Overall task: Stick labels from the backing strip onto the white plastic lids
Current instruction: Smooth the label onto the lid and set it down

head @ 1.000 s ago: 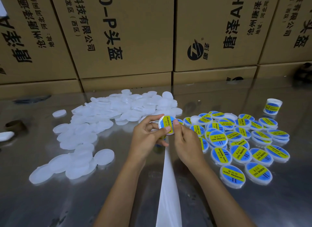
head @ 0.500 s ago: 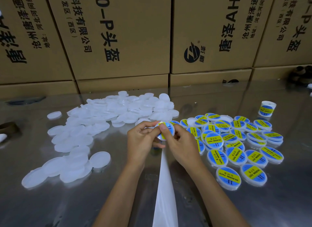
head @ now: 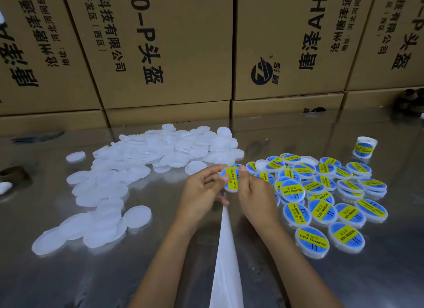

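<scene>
Stacked brown cardboard cartons [head: 160, 46] printed with black Chinese characters, a round logo and fragments such as "O-P" and "AH" fill the top of the frame behind a reflective steel table [head: 344, 284]; at the centre, the left hand [head: 202, 193] and the right hand [head: 254, 193] together hold one round white plastic lid [head: 230, 179] raised above the table, fingers of both curled about its rim and fingertips resting on its face; the blue and yellow label on it reads "SOLDERING PASTE", and I judge it is being pressed flat, so this lid looks all but done; a long white backing strip [head: 226, 262] runs from under the hands down to the bottom edge of the frame, and whether the left hand also grips it I cannot tell; on the right of the frame lies a heap of labelled lids [head: 321, 193], all bearing the same blue disc and yellow band with "SOLDERING PASTE" legible on the nearer ones; on the left and upper centre spreads a larger pile of bare white lids [head: 128, 174], so by my judgement well under half of the work is finished; a small roll of labels [head: 364, 147] stands apart in the right middle of the frame.
</scene>
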A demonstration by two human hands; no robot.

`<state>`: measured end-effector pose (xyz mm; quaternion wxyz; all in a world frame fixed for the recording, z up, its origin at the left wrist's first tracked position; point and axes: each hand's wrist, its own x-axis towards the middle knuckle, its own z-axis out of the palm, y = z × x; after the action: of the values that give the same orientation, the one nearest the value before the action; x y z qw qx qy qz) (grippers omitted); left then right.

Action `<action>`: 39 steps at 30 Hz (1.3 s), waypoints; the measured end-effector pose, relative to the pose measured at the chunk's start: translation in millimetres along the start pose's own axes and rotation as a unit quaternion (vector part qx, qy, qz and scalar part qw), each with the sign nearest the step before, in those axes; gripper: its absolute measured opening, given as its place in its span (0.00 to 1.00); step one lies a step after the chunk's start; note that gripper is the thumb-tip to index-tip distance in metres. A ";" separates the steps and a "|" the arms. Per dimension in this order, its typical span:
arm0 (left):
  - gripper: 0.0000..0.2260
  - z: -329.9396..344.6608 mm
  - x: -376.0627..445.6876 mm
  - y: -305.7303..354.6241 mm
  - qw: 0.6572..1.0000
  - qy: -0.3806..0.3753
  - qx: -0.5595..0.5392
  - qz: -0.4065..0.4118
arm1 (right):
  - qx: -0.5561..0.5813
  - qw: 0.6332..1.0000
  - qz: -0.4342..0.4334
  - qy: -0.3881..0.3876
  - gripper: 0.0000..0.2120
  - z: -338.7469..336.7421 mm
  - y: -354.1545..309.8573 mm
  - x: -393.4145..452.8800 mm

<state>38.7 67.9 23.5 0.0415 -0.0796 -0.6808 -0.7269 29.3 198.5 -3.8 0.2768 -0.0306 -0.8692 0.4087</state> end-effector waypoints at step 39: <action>0.05 -8.4 2.6 -0.5 0.998 0.027 -0.030 0.047 | 0.132 0.987 -0.043 -0.076 0.26 -2.1 -11.2 -8.7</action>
<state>35.5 59.6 23.0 0.0920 -0.0928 -0.6531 -0.7459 39.7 190.0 1.5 0.2292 0.0749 -0.8265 0.5087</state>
